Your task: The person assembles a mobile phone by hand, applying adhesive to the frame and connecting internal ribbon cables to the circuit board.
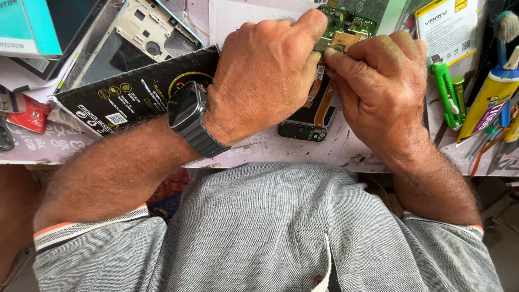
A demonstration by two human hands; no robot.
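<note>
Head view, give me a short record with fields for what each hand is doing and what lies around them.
left hand: fingers on the top of the opened phone, smartwatch on the wrist
right hand: fingertips pinching at the green circuit board
left of hands: black printed box, bare phone frame
right of hands: green utility knife, yellow glue tube

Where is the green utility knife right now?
In the head view, the green utility knife lies on the table's right side, just right of the right hand and left of the yellow tube.
</note>
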